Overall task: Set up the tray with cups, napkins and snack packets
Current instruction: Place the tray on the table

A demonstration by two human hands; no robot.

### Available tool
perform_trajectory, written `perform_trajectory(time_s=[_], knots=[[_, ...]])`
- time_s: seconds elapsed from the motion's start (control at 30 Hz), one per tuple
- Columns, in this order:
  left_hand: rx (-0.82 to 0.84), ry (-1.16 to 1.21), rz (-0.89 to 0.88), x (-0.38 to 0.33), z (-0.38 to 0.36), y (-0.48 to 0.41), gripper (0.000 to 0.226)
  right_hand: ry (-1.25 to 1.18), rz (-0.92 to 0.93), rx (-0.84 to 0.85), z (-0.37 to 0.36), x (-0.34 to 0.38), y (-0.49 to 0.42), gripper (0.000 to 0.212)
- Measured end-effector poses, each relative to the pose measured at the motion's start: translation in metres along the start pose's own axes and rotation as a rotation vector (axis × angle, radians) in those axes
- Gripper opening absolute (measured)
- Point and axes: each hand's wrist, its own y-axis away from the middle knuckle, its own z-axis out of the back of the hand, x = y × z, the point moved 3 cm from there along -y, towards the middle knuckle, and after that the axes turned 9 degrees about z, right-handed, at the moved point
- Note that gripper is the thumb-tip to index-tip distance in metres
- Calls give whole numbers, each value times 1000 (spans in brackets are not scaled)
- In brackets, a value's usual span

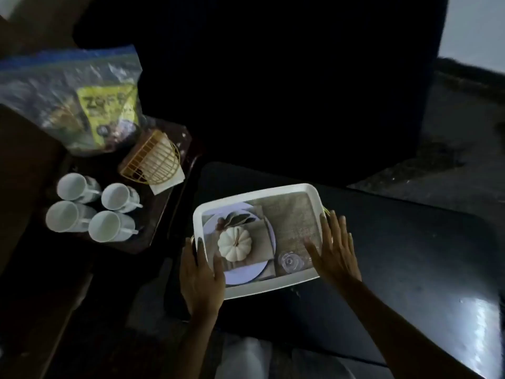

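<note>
My L hand (200, 280) & R hand (334, 255) lie flat on the ends of the white tray (254, 194), fingers straight, gripping nothing; it's on the dark tabletop (396, 255). Cups (94, 207), napkins (164, 160) & snack bag (82, 97) sit to its left, maybe on a dark tray (161, 214).

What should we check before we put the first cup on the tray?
1. Tray lies flat: ok.
2. Left hand holds nothing: ok.
3. Right hand holds nothing: ok.
4. Four cups stand upright, off to the left: ok.
5. Napkins and snack bag wait beside them: ok.
6. Pumpkin in the tray is only a picture, not in the way: cannot tell.
</note>
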Motion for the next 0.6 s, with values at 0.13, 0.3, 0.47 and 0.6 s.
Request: perform_trajectory(time_s=[0.13, 0.3, 0.47, 0.6], knots=[[105, 63, 229, 29, -9, -22, 56, 58, -44, 8, -12, -9, -17, 83], [118, 170, 262, 41, -15, -47, 44, -30, -176, -56, -14, -27, -39, 70], [86, 249, 379, 46, -23, -61, 31, -185, -268, -62, -21, -44, -51, 57], [58, 249, 410, 51, -22, -68, 28, -284, -324, -150, -22, -52, -58, 31]])
